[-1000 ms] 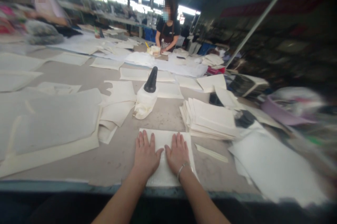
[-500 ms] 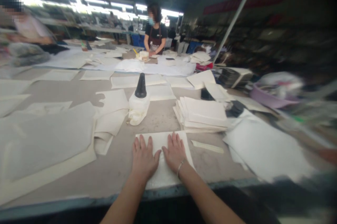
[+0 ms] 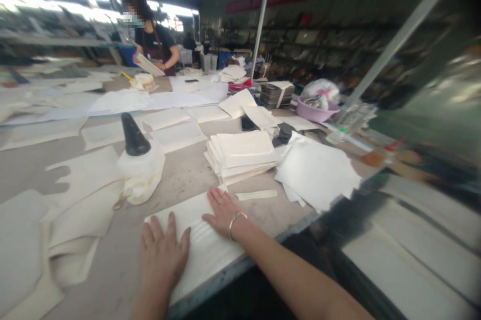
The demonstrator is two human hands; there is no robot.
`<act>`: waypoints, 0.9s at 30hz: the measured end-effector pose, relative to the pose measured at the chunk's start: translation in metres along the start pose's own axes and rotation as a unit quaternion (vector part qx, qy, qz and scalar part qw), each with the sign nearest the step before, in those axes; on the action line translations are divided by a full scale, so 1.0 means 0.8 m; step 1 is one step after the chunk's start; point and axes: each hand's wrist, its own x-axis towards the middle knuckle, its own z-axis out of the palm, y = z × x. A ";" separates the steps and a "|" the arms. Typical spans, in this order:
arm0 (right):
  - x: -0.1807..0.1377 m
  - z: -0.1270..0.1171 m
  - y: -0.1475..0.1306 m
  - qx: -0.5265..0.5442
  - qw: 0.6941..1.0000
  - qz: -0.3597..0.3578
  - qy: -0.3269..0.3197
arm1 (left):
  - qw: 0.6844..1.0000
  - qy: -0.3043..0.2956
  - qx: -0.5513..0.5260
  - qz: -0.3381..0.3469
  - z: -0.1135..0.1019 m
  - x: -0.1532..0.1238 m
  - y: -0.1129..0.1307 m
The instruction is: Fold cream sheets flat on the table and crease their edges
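Note:
A cream sheet (image 3: 199, 250), paper or thin material, lies flat at the table's front edge. My left hand (image 3: 165, 250) rests on its left side with the fingers stretched out. On the sheet's far right part lies my right hand (image 3: 224, 210), also flat, a bracelet round its wrist. Beyond them sits a stack of cream pieces (image 3: 244, 152), with a narrow cream strip (image 3: 257, 194) in front of it. A whitish bottle with a black cone-shaped top (image 3: 135, 134) stands beyond my left hand.
Loose cream pieces (image 3: 86, 200) cover the left side of the table. White sheets (image 3: 319, 170) overhang near the right edge. Farther back are a purple basin (image 3: 317, 111) and a dark bundled stack (image 3: 277, 94). Across the table, a masked person (image 3: 156, 44) holds a pale piece.
The view has turned to the right. My hands have moved farther apart on the sheet, both still flat. The person across the table has lifted a pale piece.

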 end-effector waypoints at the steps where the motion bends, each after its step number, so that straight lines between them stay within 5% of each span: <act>1: -0.001 0.000 0.006 -0.004 1.000 -0.002 0.004 | 1.000 -0.003 -0.001 0.001 0.001 0.000 -0.001; 8: -0.004 0.004 0.000 -0.028 1.000 0.005 0.009 | 0.998 -0.052 0.026 -0.039 -0.013 -0.002 0.033; 10: -0.002 0.007 0.000 -0.038 0.999 0.010 0.007 | 0.992 -0.106 -0.034 0.053 -0.013 -0.001 0.057; 13: 0.002 0.011 0.005 -0.050 0.999 0.005 0.007 | 0.989 -0.120 -0.035 0.084 -0.008 0.007 0.073; 22: 0.002 0.016 0.007 -0.081 0.996 -0.004 0.022 | 0.992 -0.117 -0.025 0.026 -0.018 0.027 -0.023; 27: 0.001 0.016 0.008 -0.087 0.996 -0.003 0.020 | 0.989 -0.143 -0.024 0.031 -0.014 0.038 -0.052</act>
